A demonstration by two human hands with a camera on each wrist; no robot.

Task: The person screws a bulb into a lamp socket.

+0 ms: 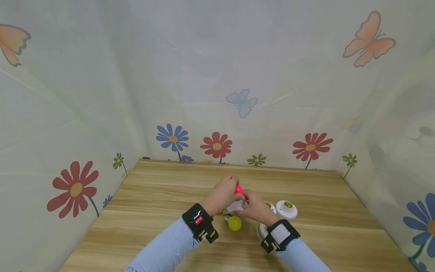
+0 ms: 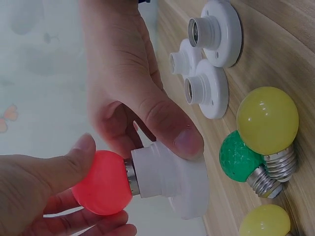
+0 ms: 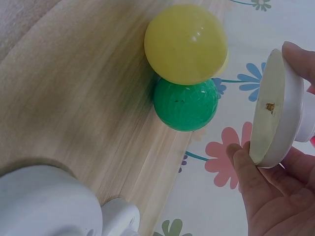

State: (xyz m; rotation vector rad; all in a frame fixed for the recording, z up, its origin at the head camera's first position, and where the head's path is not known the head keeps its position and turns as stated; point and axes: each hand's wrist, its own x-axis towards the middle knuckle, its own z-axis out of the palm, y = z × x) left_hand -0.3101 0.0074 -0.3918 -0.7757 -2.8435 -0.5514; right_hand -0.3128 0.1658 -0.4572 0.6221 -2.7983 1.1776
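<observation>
In front of me, above the table, my left hand [image 1: 222, 194] grips a red light bulb [image 2: 102, 183] between thumb and fingers. My right hand [image 1: 256, 207] holds a white lamp socket [image 2: 172, 179] by its round base. The bulb's metal screw end sits partly inside the socket's mouth, with a band of metal showing. From the right wrist, the underside of the socket base [image 3: 268, 113] faces the camera. Below the hands lie a yellow bulb [image 2: 268, 120], a green bulb [image 2: 238, 156] and another yellow bulb [image 2: 266, 223].
Three more white lamp sockets stand on the wooden table [image 1: 163, 196] by my right wrist, one of them farthest right [image 1: 286, 210]; my forearm partly covers another [image 1: 263, 229]. A curtain [image 1: 190, 68] printed with flowers and butterflies rises behind the table and along both sides.
</observation>
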